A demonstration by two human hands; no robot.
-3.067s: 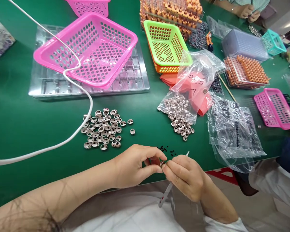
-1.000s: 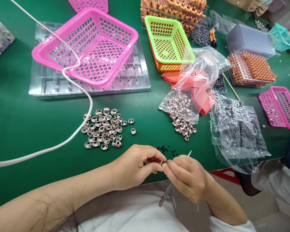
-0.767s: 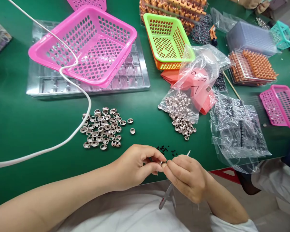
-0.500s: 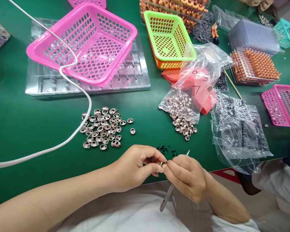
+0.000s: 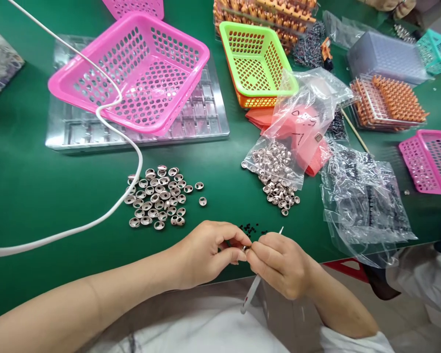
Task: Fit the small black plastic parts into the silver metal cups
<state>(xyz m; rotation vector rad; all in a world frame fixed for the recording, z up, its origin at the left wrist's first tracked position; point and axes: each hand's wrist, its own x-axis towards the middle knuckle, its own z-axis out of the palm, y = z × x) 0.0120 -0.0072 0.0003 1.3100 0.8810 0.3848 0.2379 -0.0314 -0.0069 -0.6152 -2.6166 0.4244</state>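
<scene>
Almost nothing has shifted over the last seconds: the left hand (image 5: 206, 252) and right hand (image 5: 277, 262) stay pressed together at 6 o'clock, fingertips pinched on a tiny metal cap (image 5: 244, 248), so the fine fitting work looks ongoing. The right hand also clasps slim tweezers (image 5: 250, 294), whose tip pokes out beyond the knuckles. Small black beads (image 5: 250, 228) lie just beyond. At 10 o'clock sits a spread of shiny domed caps (image 5: 158, 198); at 1 o'clock more spill from a crinkled clear bag (image 5: 275, 164)

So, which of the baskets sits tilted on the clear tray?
The large pink basket, left of the green basket. It leans on the clear plastic tray; the green one sits level.
</scene>
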